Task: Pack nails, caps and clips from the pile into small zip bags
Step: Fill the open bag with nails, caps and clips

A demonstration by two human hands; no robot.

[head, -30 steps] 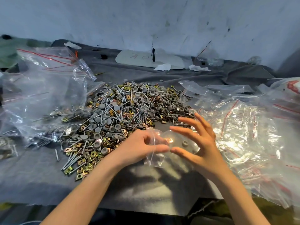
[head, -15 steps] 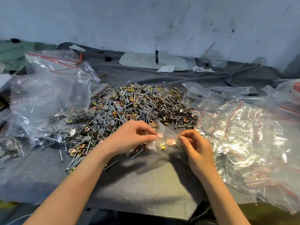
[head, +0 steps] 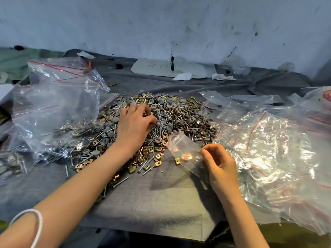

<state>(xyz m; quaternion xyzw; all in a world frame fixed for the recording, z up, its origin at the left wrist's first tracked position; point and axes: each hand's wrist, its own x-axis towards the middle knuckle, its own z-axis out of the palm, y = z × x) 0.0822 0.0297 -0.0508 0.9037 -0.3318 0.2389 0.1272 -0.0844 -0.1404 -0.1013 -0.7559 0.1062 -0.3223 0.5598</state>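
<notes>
Pinching zip bag (head: pixel 184 151), right hand (head: pixel 221 165) beside pile (head: pixel 179 115); left hand (head: pixel 133 126) atop pile.

Small packing workshop: cloth-covered bench (head: pixel 143 208) against scuffed wall (head: pixel 161 24), bulk fastener pile (head: pixel 170 119), stacked zip bags (head: pixel 268 149) right.

Head-worn view, angled down, close over pile (head: pixel 157 126)

Left hand (head: pixel 133 127) to pile (head: pixel 179 115)
It released the small zip bag (head: pixel 184 151) (and now rests curled there); only the right hand (head: pixel 220 163) pinches it.
</notes>
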